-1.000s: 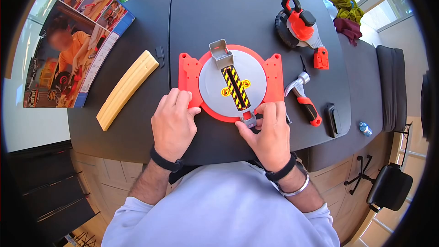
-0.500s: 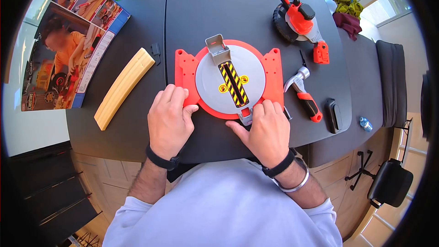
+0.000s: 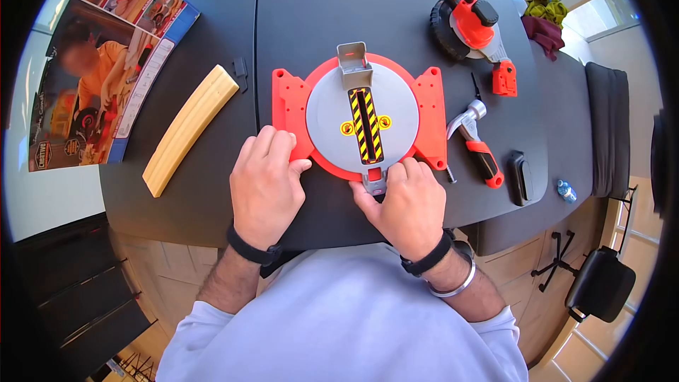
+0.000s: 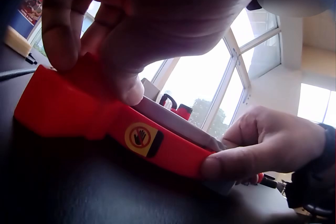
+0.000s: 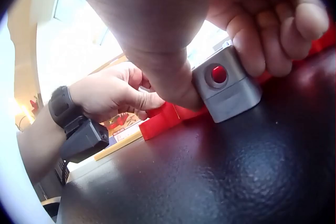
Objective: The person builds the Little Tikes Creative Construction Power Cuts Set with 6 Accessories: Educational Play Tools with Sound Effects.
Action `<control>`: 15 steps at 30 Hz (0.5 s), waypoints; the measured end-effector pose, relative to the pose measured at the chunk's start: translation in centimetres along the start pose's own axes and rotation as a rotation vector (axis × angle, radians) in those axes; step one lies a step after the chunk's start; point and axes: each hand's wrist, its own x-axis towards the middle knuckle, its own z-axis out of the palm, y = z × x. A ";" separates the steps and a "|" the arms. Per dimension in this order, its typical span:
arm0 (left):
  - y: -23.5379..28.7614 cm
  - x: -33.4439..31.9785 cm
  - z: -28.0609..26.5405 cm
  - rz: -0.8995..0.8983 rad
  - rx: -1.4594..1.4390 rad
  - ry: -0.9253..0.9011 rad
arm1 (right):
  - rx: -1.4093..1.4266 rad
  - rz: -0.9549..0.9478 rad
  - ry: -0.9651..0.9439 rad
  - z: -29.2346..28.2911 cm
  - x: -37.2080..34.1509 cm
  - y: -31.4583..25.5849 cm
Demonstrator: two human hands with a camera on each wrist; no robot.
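Note:
A toy mitre saw base lies in front of me in the head view, with a red frame (image 3: 286, 102) around a grey round turntable (image 3: 329, 117). The turntable carries a slot edged in yellow and black stripes, a grey bracket (image 3: 354, 71) standing at its far end and a grey tab (image 3: 375, 183) at its near edge. My left hand (image 3: 267, 187) grips the frame's near left corner, thumb on the front side. With thumb and fingers on either side, my right hand (image 3: 409, 209) pinches the grey tab, whose round hole shows in the right wrist view.
To the right lie a toy hammer (image 3: 476, 145), a screw (image 3: 451, 174), a black case (image 3: 520, 178) and a red and black toy saw (image 3: 472, 25). On the left are a curved wooden piece (image 3: 191, 131), small black parts (image 3: 240, 74) and a large printed box (image 3: 106, 71).
The turntable has turned clockwise: its far bracket has swung right and its near tab left, so the slot lies straighter. My right hand has followed the tab; the left keeps its grip.

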 end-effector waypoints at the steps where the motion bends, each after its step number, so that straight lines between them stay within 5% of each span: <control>1: 0.0 0.0 0.1 -0.002 0.008 0.004 | 0.001 0.001 -0.002 -0.2 0.0 -0.1; 15: 0.1 0.2 0.0 -0.006 0.024 -0.015 | 0.047 -0.019 -0.118 -0.9 0.1 0.2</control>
